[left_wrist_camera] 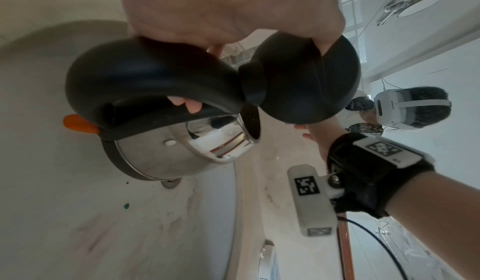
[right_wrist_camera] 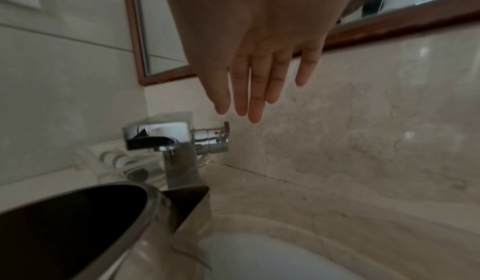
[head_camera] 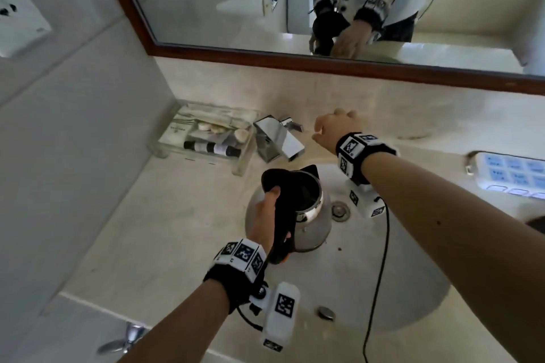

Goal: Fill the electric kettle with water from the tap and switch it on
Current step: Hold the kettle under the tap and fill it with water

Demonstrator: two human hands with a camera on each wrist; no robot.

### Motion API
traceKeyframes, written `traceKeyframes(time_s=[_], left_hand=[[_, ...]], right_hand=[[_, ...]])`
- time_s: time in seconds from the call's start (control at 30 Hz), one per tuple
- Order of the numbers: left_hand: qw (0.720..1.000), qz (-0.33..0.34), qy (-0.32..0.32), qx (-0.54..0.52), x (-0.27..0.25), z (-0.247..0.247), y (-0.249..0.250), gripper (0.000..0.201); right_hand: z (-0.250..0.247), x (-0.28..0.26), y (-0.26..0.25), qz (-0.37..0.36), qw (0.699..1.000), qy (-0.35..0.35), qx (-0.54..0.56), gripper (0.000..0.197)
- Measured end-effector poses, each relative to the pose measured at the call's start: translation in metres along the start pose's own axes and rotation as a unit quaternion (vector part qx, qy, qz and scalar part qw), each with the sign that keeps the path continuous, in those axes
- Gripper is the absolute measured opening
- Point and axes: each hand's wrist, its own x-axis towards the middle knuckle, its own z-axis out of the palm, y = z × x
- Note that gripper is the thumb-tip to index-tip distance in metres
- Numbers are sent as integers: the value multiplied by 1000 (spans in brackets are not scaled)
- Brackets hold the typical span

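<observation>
Holding one kettle point(head_camera: 306, 215) under one tap point(head_camera: 278, 138), left hand point(head_camera: 265, 215) gripping.

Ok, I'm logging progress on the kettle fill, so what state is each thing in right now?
Kettle: lid open, held over the sink.
Tap: no water seen running.
Left hand: grips the kettle's handle.
Right hand: open, fingers straight, above the tap lever, not touching.
Sink drain: cannot tell.
</observation>
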Motion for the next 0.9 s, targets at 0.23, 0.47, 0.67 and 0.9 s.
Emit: traceKeyframes(time_s=[0.23, 0.47, 0.67, 0.9], left_hand=[[1000, -8, 7, 2, 53, -1, -6, 97], [1000, 10, 10, 17, 67, 0, 5, 80], [1000, -8, 6, 6, 67, 4, 12, 67], [998, 7, -16, -67, 58, 14, 27, 58]], right_hand=[[33, 54, -7, -26, 1000, -8, 15, 34], [45, 68, -6, -79, 997, 26, 4, 31], [45, 78, -2, -79, 996, 28, -2, 32], [46, 92, 3, -59, 998, 15, 0, 22]])
